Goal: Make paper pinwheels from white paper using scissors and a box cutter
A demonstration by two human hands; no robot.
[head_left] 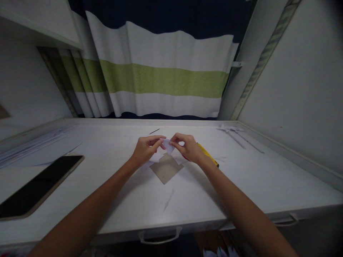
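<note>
Small white paper piece [168, 145], pinched between left hand [146, 149] and right hand [187, 147] above cardboard square [166, 168], desk [241, 178] centre; phone [37, 185] at 9 o'clock; risk, judged: thin paper tearing under uneven pinch.

A dark phone [40, 185] lies at the counter's [241, 185] left edge, a brown cardboard square [166, 169] mid-counter, paper strips [235, 134] near the far right corner.

Yellow tool [207, 154] mostly hidden behind right hand [187, 147]; phone [37, 185] cut off
</note>
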